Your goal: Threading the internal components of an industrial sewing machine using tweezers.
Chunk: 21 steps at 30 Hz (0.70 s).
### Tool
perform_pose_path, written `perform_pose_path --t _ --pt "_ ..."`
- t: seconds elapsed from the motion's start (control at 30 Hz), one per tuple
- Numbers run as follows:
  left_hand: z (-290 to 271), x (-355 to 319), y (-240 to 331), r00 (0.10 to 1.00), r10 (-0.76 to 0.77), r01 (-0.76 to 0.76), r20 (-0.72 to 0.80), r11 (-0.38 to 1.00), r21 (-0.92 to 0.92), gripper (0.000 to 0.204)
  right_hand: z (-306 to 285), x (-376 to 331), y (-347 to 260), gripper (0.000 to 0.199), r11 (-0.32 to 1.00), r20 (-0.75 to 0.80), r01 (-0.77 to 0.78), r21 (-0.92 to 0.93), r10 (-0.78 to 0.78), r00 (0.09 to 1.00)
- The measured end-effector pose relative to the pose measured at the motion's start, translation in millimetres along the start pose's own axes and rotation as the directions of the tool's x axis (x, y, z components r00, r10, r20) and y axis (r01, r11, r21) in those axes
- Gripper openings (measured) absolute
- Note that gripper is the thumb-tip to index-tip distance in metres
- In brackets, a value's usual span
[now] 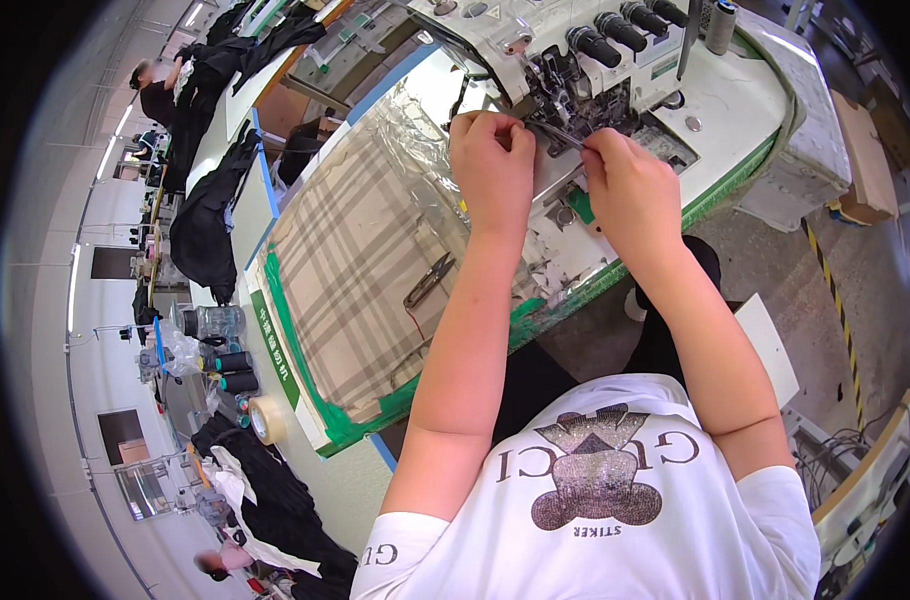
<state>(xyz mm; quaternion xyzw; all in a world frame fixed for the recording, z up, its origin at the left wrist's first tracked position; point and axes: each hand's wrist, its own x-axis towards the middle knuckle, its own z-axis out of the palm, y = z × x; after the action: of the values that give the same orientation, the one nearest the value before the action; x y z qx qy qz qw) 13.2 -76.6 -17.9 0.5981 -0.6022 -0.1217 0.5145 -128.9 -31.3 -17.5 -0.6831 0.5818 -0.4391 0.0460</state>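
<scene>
An overlock sewing machine [585,60] stands at the far side of the table, its front open and its inner metal parts [575,95] bare. My right hand [635,185] pinches a slim metal tool that looks like tweezers [560,133], pointing left across the machine's open front. Close by on the left, my left hand [492,170] is closed, thumb against fingers, at the needle area. Whatever lies between those fingertips is hidden or too fine to see. Black thread snips [430,280] lie on the plaid cloth [350,260], left of my left forearm.
Clear plastic and green tape [345,430] cover the table edge. Dark garments [215,215], black thread cones [237,372] and a tape roll [267,420] lie on the left table. A cardboard box [860,160] stands at the right. Other people work far off left.
</scene>
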Motion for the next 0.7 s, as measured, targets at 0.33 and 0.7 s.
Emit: perform_pose_path --t 0.33,0.7 --pt "-12.8 -8.3 1.0 0.999 0.011 -0.012 0.047 1.0 0.019 0.007 -22.3 3.1 12.5 0.008 0.986 -0.076 -0.085 0.141 0.097 0.992" --pt "-50.1 -40.8 -5.6 0.989 0.072 -0.079 0.126 0.995 0.055 0.006 -15.9 4.8 15.5 0.008 0.999 -0.132 0.029 -0.025 -0.032 0.991"
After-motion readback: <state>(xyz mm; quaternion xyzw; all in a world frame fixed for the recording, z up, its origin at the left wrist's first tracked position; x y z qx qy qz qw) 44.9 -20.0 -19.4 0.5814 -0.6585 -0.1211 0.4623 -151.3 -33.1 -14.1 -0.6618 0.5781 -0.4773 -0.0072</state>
